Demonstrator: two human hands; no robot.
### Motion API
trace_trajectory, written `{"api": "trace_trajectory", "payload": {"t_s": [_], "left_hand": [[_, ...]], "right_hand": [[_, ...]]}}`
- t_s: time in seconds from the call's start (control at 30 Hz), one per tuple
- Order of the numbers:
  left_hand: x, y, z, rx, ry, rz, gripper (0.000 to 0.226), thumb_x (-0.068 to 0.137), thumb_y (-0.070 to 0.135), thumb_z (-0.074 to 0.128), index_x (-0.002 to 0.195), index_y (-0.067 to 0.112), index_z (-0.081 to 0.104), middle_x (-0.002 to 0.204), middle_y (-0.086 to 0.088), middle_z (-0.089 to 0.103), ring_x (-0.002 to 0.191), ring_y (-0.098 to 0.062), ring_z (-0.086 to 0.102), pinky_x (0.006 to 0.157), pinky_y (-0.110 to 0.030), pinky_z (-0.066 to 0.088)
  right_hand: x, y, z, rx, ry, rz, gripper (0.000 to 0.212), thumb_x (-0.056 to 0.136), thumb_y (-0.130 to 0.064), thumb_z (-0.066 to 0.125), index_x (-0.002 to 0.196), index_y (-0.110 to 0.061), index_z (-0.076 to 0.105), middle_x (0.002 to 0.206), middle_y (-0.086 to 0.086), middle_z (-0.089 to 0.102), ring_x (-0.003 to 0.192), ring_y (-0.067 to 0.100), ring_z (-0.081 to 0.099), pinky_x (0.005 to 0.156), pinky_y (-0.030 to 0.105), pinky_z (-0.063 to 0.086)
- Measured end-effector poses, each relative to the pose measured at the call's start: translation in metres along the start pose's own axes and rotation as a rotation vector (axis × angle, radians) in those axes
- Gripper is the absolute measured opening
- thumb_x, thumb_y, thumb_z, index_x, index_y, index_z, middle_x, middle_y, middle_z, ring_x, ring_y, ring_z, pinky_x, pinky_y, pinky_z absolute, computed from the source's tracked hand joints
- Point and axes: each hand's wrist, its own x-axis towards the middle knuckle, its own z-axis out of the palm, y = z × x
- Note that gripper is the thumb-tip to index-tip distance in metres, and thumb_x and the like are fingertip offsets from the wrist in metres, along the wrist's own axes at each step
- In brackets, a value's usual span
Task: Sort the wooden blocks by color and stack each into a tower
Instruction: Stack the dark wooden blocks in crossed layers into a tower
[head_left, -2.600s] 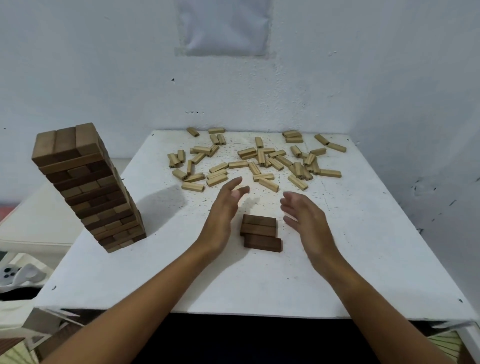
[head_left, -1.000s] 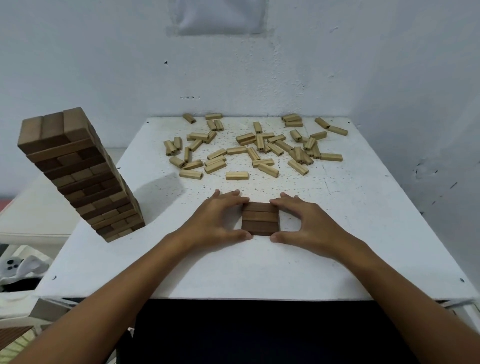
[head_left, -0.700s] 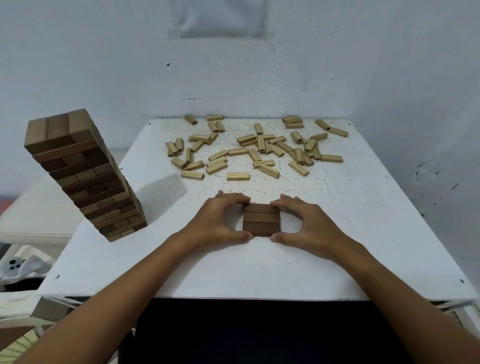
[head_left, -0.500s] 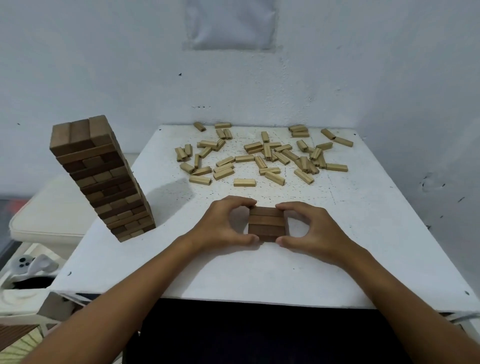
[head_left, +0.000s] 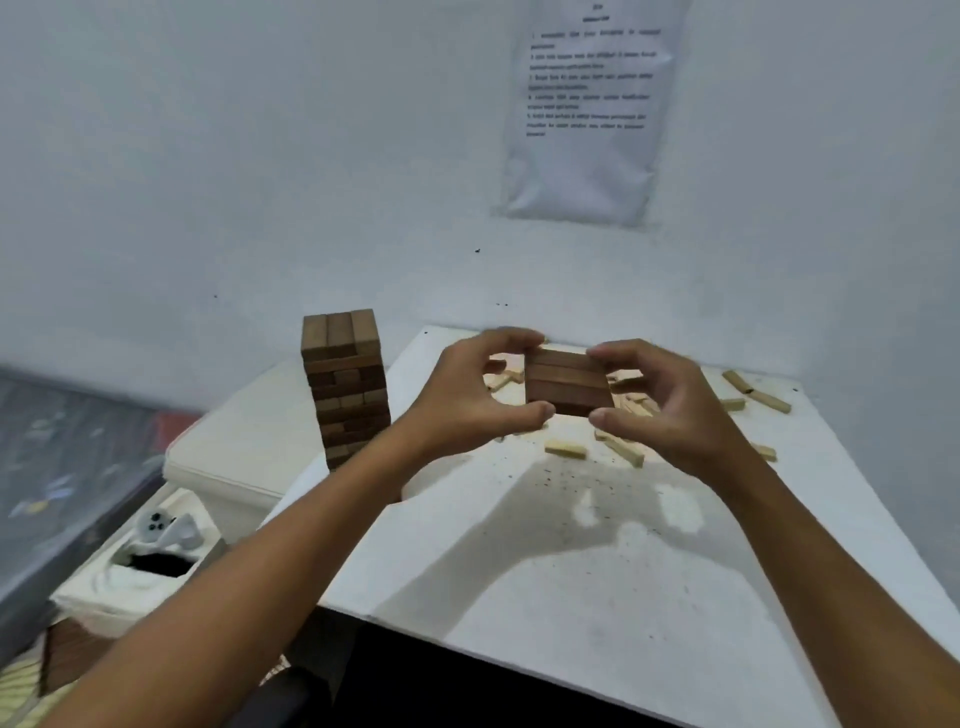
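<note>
1. Together, we held a set of dark blocks (head_left: 569, 383) up off the white table (head_left: 597, 561), our left hand (head_left: 467, 400) on one side and our right hand (head_left: 660, 410) on the other
2. Our left fingers (head_left: 506, 336) curled over the far top edge of the set while the left thumb (head_left: 524, 414) pressed in at its near lower corner, so the hand was closed round the left end of the blocks
3. Our right fingers (head_left: 618, 351) hooked over the top right edge and the right thumb (head_left: 605, 418) pushed against the lower right corner, gripping the other end in the same way
4. Between our two thumbs and fingertips the set showed as three dark brown blocks lying flat side by side, their long edges touching, with a darker layer just under them that we could not make out clearly
5. Beyond and below our fingers, pale loose blocks (head_left: 565, 449) lay scattered on the table, some half hidden behind our hands, and a few more (head_left: 769, 401) sat off past our right knuckles
6. Out past our left knuckles stood the tall tower of brown blocks (head_left: 347, 387), upright near the table's left edge and well apart from the set we held
7. Above our right fingers, a printed sheet (head_left: 587, 109) hung on the wall, its text too blurred to read
</note>
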Motion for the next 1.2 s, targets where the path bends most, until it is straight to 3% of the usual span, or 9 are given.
{"api": "trace_trajectory", "payload": {"t_s": [0.17,0.47,0.67,0.93,1.2], "left_hand": [[0.008,0.025,-0.044,0.086,0.089,0.043,0.066,0.059,0.049,0.070,0.120,0.027,0.060,0.116,0.013,0.063,0.112,0.002,0.057,0.095,-0.023,0.049],[0.011,0.032,-0.128,0.239,0.211,0.013,0.058,0.066,0.037,0.076,0.120,0.021,0.061,0.114,0.011,0.065,0.111,-0.002,0.060,0.091,-0.023,0.052],[-0.003,0.008,-0.166,0.233,0.245,-0.103,0.062,0.057,0.049,0.072,0.115,0.028,0.062,0.113,0.012,0.065,0.108,0.000,0.060,0.095,-0.029,0.051],[-0.017,-0.028,-0.177,0.160,0.252,-0.242,0.060,0.056,0.047,0.076,0.112,0.033,0.062,0.113,0.008,0.067,0.109,-0.002,0.060,0.096,-0.032,0.049],[-0.019,-0.045,-0.173,0.104,0.238,-0.292,0.058,0.064,0.031,0.079,0.119,0.029,0.060,0.112,0.003,0.067,0.113,-0.009,0.058,0.093,-0.031,0.047]], "right_hand": [[0.042,-0.032,0.005,0.074,-0.028,-0.134,0.050,0.063,-0.037,0.076,0.111,-0.027,0.066,0.111,-0.009,0.068,0.108,0.017,0.063,0.093,0.049,0.052],[0.113,-0.073,0.049,0.123,-0.137,-0.277,0.042,0.066,-0.033,0.077,0.106,-0.032,0.065,0.107,-0.011,0.068,0.106,0.012,0.063,0.090,0.047,0.054],[0.145,-0.080,0.091,0.098,-0.255,-0.270,0.040,0.070,-0.033,0.077,0.108,-0.031,0.065,0.109,-0.010,0.067,0.106,0.009,0.062,0.090,0.043,0.054],[0.161,-0.066,0.127,0.084,-0.363,-0.199,0.042,0.066,-0.036,0.077,0.107,-0.031,0.066,0.105,-0.013,0.066,0.105,0.007,0.061,0.089,0.044,0.055],[0.164,-0.055,0.134,0.060,-0.407,-0.164,0.044,0.065,-0.037,0.076,0.107,-0.033,0.064,0.107,-0.011,0.065,0.105,0.006,0.060,0.088,0.038,0.055]]}}
